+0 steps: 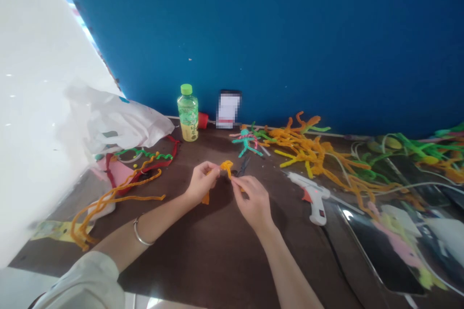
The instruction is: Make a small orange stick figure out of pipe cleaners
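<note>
Between my two hands is an orange pipe cleaner [227,166], bent into a small looped shape at its top. My left hand [203,181] pinches it from the left, and a bit of orange shows below that palm. With thumb and forefinger, my right hand [253,198] grips the lower right part of the same pipe cleaner. Dark-handled scissors [244,166] lie on the table just behind, partly hidden by my hands. Further back is a small teal and pink pipe-cleaner figure [245,142].
A white glue gun [310,195] with a black cord lies right of my hands, near a dark phone [380,251]. Orange pipe cleaners [311,149] are heaped behind it. A green-capped bottle [188,116], a propped phone [228,108] and a white plastic bag [123,118] stand along the back.
</note>
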Demonstrator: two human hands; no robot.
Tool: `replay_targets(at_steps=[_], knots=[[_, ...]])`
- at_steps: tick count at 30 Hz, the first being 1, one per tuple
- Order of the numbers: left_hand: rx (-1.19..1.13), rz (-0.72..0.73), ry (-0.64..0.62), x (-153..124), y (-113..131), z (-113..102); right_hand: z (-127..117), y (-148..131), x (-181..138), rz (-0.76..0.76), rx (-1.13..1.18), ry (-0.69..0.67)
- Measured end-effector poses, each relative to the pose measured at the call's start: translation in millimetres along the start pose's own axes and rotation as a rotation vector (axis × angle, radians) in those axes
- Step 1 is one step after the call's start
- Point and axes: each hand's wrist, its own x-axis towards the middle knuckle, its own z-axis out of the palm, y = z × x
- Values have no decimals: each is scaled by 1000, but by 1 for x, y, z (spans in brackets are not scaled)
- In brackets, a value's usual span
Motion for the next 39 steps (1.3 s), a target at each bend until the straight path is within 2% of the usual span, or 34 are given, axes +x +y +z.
replay_targets(at_steps=[4,15,21,26,35,39], knots=[[-204,-122,-89,1,3,0,1,-1,1,9,23,14],[-560,-463,-267,5,7,-2,-1,-1,1,60,88,31],[-639,-667,-328,5,15,-6,-4,-3,4,75,99,58],[-560,-651,-392,6,17,-11,-6,0,4,67,85,62],[-217,-557,-575,9,19,-16,-10,11,5,-13,-72,22],[-87,-515,-593,5,23,-14,-12,13,5,-50,-150,35]])
